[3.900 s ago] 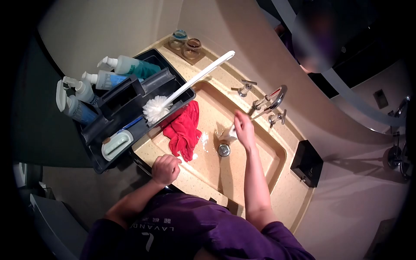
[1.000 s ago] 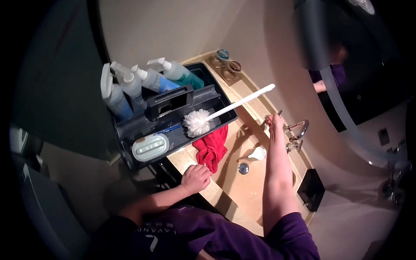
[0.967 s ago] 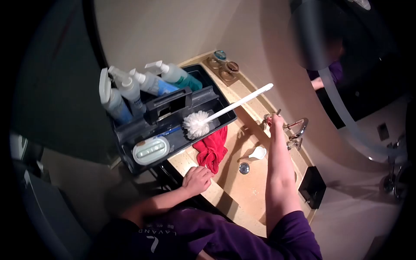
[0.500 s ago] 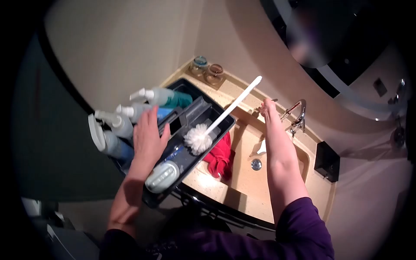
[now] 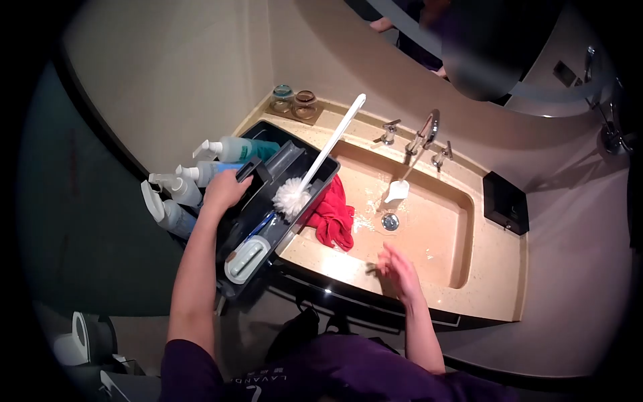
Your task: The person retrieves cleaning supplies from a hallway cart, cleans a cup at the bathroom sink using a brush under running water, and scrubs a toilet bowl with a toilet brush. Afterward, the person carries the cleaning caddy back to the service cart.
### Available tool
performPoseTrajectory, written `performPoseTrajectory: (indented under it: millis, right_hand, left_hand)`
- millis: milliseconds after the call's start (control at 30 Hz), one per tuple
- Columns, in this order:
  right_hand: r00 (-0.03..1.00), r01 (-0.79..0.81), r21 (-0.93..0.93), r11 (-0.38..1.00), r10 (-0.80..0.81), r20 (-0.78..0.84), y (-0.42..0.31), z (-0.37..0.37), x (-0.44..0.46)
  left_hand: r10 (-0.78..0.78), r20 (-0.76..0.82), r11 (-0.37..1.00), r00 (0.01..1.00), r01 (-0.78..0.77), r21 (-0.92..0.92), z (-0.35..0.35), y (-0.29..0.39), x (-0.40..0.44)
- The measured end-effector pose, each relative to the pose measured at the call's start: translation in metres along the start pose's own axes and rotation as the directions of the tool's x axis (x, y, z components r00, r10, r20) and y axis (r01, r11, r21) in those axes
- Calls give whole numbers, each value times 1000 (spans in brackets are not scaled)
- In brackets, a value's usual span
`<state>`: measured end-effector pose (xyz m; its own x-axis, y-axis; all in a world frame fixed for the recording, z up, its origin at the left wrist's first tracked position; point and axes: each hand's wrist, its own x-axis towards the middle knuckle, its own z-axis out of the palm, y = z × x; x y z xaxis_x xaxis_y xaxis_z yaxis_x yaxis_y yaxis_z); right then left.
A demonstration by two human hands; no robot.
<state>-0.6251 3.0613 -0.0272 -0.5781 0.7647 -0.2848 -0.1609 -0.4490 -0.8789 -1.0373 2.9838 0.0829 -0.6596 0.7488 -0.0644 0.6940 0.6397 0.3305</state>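
Note:
My left hand (image 5: 226, 190) is closed round the handle (image 5: 249, 169) of a dark cleaning caddy (image 5: 295, 231), which rests on the left part of the counter. In the caddy are spray and pump bottles (image 5: 231, 149), a handled scrubber (image 5: 248, 259) and a white toilet brush (image 5: 331, 142), its round head down and its stick pointing up to the right. My right hand (image 5: 396, 269) is in the air over the sink's front edge, fingers apart and holding nothing. Under the faucet (image 5: 423, 134) a small white object (image 5: 397, 192), its kind unclear, lies in the wet sink basin (image 5: 435, 234).
A red cloth (image 5: 333, 216) hangs over the sink's left rim, against the caddy. Two glass jars (image 5: 305, 104) stand in the back left corner. A black box (image 5: 506, 203) sits at the right end. Above hangs a round mirror (image 5: 529, 100).
My right hand has drawn back from the faucet area towards the front of the sink. Water now shows in the basin. My left hand has closed on the caddy handle. The view has shifted.

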Motion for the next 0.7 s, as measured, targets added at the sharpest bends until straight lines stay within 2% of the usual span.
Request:
performPoseTrajectory:
  millis: [133, 300, 400, 467, 567, 633, 667, 700]
  right_hand:
    - [993, -111, -142, 984, 114, 11, -20, 2, -66]
    - [983, -180, -224, 958, 180, -21, -25, 44, -54]
    - [991, -113, -272, 956, 127, 33, -47, 92, -19]
    - [988, -18, -337, 941, 69, 138, -66, 125, 16]
    - [972, -17, -350, 936, 97, 213, -91, 153, 65]
    - [943, -208, -207, 956, 252, 216, -100, 169, 99]
    - [896, -295, -184, 938, 339, 288, -107, 160, 116]
    - [893, -264, -278, 924, 343, 292, -102, 163, 134]
  left_hand:
    - [63, 71, 998, 995, -65, 15, -5, -1, -5]
    - [72, 226, 997, 972, -71, -12, -18, 4, -24]
    - [73, 321, 997, 944, -63, -43, -21, -6, -25]
    - [91, 361, 995, 928, -72, -66, -14, -24, -18]
    - [70, 425, 993, 902, -21, -119, -16, -42, -15]
    - [78, 401, 989, 913, -19, -150, -2, -69, 0]
    - [-7, 441, 985, 897, 81, -150, -5, -59, -4]
    - [-70, 496, 985, 865, 138, -100, -3, -55, 5]
